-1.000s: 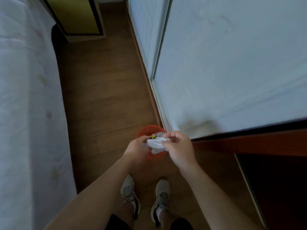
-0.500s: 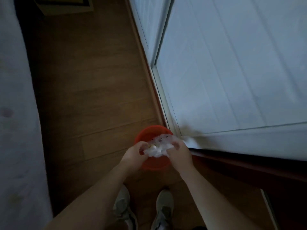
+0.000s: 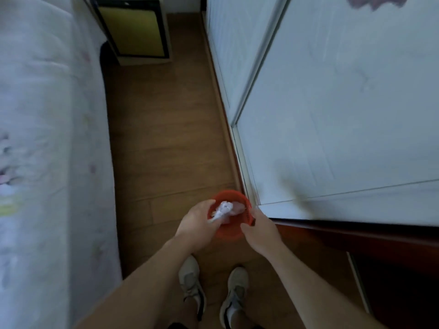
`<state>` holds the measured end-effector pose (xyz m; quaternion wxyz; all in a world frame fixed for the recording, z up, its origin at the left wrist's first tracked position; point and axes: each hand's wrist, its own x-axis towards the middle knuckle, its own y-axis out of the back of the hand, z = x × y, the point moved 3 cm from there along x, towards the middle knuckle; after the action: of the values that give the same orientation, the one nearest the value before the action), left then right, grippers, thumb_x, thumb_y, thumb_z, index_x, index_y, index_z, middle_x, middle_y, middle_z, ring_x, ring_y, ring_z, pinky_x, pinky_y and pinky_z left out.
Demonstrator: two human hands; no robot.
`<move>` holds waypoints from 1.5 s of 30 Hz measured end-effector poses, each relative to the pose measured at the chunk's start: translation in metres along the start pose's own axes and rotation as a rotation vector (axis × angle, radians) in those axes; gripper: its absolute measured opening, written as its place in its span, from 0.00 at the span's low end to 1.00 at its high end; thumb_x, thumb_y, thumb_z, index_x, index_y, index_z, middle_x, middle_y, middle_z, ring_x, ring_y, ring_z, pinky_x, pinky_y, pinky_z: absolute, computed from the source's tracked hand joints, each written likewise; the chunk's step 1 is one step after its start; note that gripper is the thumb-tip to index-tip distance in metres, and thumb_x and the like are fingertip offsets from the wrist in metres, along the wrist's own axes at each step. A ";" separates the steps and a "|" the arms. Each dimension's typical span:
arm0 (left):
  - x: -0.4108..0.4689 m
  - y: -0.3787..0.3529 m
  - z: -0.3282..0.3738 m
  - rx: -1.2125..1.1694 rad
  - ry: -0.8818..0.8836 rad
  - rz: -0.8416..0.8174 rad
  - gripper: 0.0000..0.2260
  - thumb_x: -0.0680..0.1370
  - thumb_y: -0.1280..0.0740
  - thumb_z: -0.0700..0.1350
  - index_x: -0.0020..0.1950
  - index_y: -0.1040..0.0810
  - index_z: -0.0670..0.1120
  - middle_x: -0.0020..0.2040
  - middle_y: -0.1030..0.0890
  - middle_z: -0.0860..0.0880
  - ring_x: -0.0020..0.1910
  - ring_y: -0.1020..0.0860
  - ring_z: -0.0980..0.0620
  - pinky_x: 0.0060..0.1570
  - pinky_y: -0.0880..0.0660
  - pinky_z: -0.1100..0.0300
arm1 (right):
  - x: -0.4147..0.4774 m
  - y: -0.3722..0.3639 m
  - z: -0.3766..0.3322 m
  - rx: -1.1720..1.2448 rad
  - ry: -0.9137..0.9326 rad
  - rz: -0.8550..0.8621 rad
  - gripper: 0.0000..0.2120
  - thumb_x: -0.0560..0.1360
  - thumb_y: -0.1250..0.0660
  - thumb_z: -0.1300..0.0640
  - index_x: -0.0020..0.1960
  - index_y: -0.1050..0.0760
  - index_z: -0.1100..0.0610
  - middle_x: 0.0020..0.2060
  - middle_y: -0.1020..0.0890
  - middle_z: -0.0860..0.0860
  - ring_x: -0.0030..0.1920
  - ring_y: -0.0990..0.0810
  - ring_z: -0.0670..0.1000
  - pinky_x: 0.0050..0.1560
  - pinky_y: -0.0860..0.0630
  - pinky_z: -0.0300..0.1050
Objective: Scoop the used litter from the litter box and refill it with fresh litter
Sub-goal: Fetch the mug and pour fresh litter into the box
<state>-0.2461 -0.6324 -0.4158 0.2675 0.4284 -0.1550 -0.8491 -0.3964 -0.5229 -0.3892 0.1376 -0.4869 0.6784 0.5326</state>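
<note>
Hands (image 3: 228, 224) grip red bin (image 3: 237, 198) (no label legible).

Both forearms are left bare to the hands (image 3: 198, 224). Grey, dark-trimmed trainers (image 3: 192, 284) with white socks (image 3: 230, 314) are worn.

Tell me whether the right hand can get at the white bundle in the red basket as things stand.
Probably yes. The right hand sits at the red basket's near rim, and the basket is open on top. The white bundle lies just inside, though the left hand already grips its lower end.
</note>
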 end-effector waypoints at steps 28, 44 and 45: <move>-0.396 0.079 0.126 0.110 0.395 0.637 0.24 0.83 0.48 0.59 0.78 0.39 0.53 0.78 0.37 0.49 0.76 0.39 0.45 0.75 0.44 0.45 | -0.281 0.162 -0.140 -0.721 0.951 -0.020 0.28 0.80 0.44 0.43 0.77 0.38 0.54 0.74 0.32 0.54 0.73 0.33 0.57 0.70 0.31 0.59; -0.630 -0.084 0.040 -0.076 0.714 0.962 0.25 0.83 0.49 0.58 0.78 0.39 0.50 0.77 0.36 0.48 0.76 0.39 0.45 0.74 0.41 0.46 | -0.458 0.027 -0.067 -0.964 1.408 -0.201 0.29 0.82 0.49 0.42 0.78 0.42 0.54 0.77 0.37 0.51 0.78 0.43 0.54 0.76 0.43 0.57; -0.647 -0.102 0.034 -0.104 0.749 0.973 0.24 0.83 0.49 0.58 0.77 0.39 0.49 0.76 0.36 0.47 0.75 0.39 0.45 0.73 0.41 0.46 | -0.474 0.015 -0.056 -0.984 1.433 -0.234 0.28 0.82 0.49 0.42 0.78 0.42 0.54 0.77 0.37 0.51 0.78 0.43 0.54 0.76 0.43 0.58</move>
<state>0.0110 -0.1689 -0.0290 0.6811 0.5641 -0.1866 -0.4278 -0.1586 -0.3284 -0.0241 -0.4938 -0.7748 0.2404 0.3132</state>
